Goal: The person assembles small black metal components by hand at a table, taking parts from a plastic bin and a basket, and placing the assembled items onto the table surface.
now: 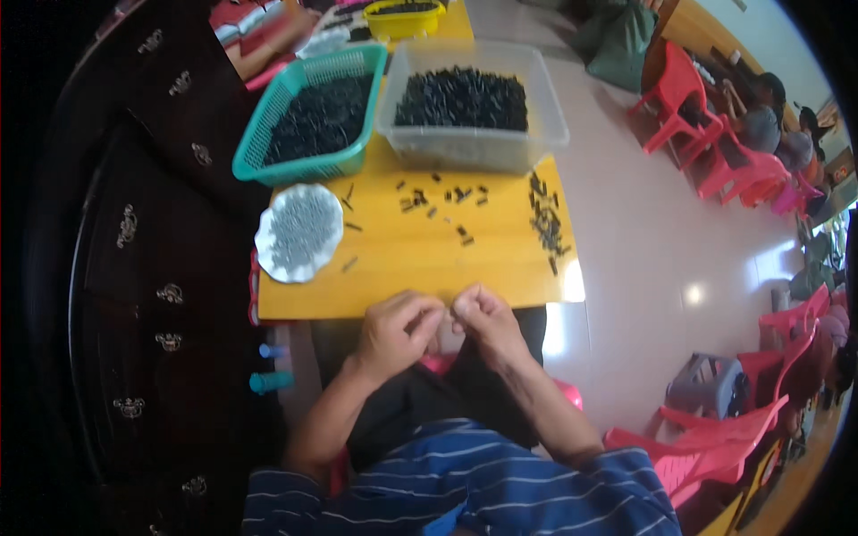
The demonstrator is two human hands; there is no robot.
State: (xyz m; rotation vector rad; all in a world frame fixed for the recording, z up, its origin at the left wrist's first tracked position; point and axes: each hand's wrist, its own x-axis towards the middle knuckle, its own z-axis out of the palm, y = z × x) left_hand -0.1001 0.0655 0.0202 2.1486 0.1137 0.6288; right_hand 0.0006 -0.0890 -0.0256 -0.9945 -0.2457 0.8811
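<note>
My left hand (pixel 402 327) and my right hand (pixel 487 322) meet fingertip to fingertip just off the near edge of the yellow table (pixel 411 277). Both are closed in a pinch; whatever is between the fingers is too small to make out. Beyond them, small black pieces (pixel 414 200) lie scattered on the tabletop, with a denser cluster of black pieces (pixel 546 223) by the right edge. To the left rests a white scalloped dish (pixel 332 261) full of tiny silvery-grey parts (pixel 302 228).
A green plastic basket (pixel 243 161) and a clear plastic bin (pixel 545 107), both filled with black pieces, stand at the table's far end. Behind them is a yellow basin (pixel 404 24) beside another person's arm (pixel 268 49). Dark cabinets (pixel 134 295) line the left; red chairs (pixel 670 98) stand right.
</note>
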